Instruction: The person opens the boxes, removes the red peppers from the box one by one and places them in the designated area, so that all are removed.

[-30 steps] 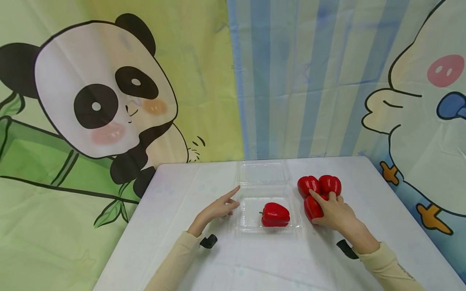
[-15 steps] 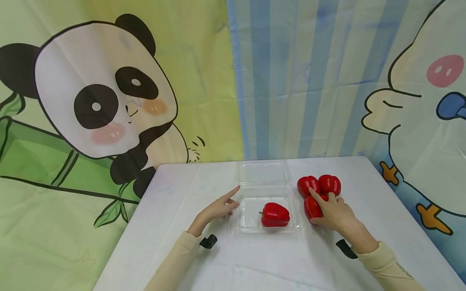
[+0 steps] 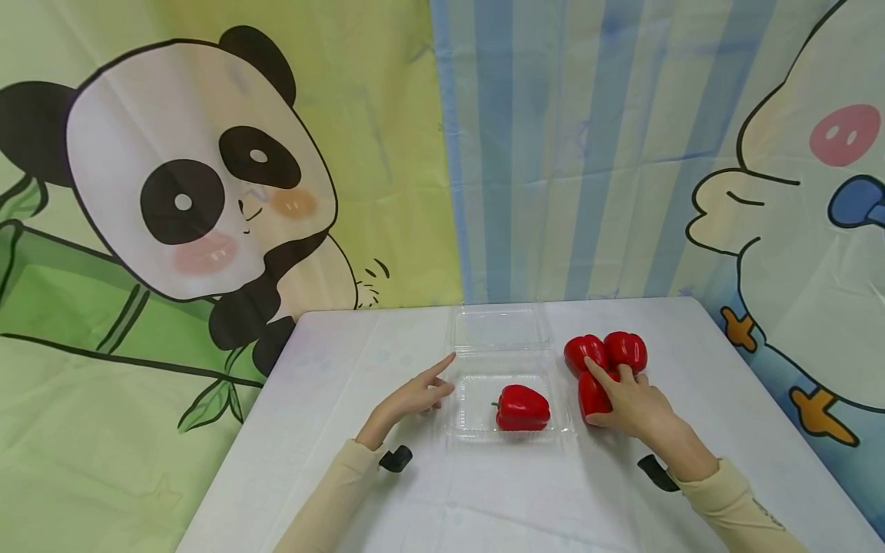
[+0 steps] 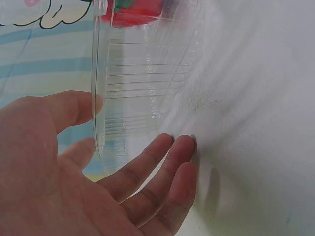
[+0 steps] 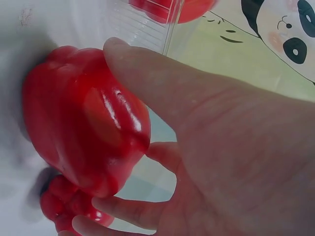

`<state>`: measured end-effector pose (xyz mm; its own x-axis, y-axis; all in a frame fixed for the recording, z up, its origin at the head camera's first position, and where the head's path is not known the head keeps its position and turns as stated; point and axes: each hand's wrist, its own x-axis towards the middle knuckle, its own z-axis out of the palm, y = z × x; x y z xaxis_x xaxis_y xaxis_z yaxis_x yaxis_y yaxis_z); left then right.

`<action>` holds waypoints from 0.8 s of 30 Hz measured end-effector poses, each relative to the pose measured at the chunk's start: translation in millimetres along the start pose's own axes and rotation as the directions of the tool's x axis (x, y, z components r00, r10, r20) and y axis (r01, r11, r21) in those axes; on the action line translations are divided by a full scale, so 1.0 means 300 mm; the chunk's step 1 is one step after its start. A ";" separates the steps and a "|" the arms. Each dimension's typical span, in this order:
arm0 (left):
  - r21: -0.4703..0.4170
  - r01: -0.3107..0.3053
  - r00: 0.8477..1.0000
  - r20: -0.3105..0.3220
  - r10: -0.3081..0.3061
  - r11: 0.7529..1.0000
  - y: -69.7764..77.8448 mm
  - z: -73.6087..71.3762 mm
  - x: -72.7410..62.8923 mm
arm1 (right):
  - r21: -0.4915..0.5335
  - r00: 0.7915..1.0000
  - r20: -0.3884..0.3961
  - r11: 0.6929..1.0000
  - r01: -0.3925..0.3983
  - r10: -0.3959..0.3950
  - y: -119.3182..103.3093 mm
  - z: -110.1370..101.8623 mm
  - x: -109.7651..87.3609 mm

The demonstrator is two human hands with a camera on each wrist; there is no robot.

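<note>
A clear plastic clamshell container (image 3: 475, 411) lies with its lid (image 3: 499, 329) folded back; one red bell pepper (image 3: 523, 408) rests on its side in the base. My left hand (image 3: 412, 395) is at the container's left side, thumb at the rim, other fingers loosely extended. With thumb and fingers around it, my right hand (image 3: 638, 405) holds the nearest red bell pepper (image 5: 81, 118) of a group of three to the right. Behind it sit two more bell peppers, one on the left (image 3: 584, 352) and one on the right (image 3: 627, 350).
A white-covered table (image 3: 512, 491) carries everything. Behind it hangs a printed cloth backdrop (image 3: 387, 138) with a cartoon panda. Each wrist wears a dark strap, the left strap (image 3: 396, 458) and the right strap (image 3: 658, 473).
My right hand and the nearest bell pepper shift very slightly, with the fingers edging left. My left hand and the container stay still.
</note>
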<state>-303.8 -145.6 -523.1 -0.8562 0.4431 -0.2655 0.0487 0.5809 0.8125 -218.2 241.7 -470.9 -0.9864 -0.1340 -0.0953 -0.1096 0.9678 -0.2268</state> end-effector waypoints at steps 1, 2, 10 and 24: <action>-0.002 0.001 1.000 0.000 -0.001 1.000 -0.001 0.000 0.001 | 0.001 1.000 -0.002 1.000 0.002 -0.002 0.000 0.000 0.001; -0.001 0.001 1.000 0.000 -0.001 1.000 -0.002 0.000 0.001 | 0.002 1.000 -0.003 1.000 0.005 -0.005 0.000 0.000 0.001; -0.007 -0.006 1.000 -0.004 0.006 1.000 -0.008 0.002 0.005 | 0.014 1.000 0.000 1.000 0.012 -0.012 -0.001 -0.001 0.004; -0.015 -0.008 1.000 -0.002 0.008 1.000 -0.002 0.003 0.003 | 0.016 0.999 0.012 0.999 0.029 -0.030 -0.006 0.001 0.008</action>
<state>-304.3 -145.0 -524.3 -0.8568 0.4464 -0.2580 0.0477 0.5668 0.8225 -220.3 239.7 -470.9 -0.9812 -0.1652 -0.1002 -0.1366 0.9599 -0.2449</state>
